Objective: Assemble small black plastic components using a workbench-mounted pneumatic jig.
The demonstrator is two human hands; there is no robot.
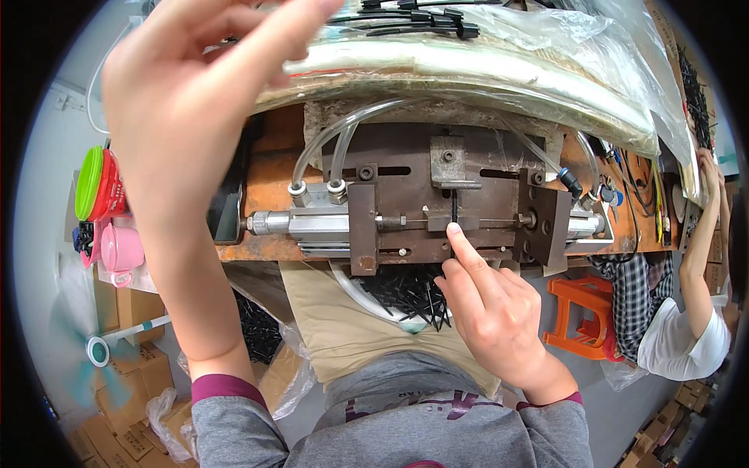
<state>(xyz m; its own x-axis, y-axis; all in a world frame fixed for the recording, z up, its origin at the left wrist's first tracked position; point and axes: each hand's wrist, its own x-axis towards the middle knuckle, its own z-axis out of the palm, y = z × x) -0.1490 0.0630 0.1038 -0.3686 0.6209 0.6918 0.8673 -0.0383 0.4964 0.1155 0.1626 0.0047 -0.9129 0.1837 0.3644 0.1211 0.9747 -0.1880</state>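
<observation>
My left hand is raised at the upper left, slightly blurred and partly cut off by the top edge. Its visible fingers are stretched out near several black plastic strips, and I see nothing held. My right hand points its index finger onto the middle of a dark metal fixture, with the other fingers loosely bent. That fingertip touches a thin black strip, which lies upright in the picture across a small block. Facing metal cylinders, the left one and right one, flank the block.
Clear tubes arch over the fixture on a wooden bench. Below lies a heap of black pieces. Plastic-wrapped material spans the back. An orange stool, another person, a pink cup and a fan surround me.
</observation>
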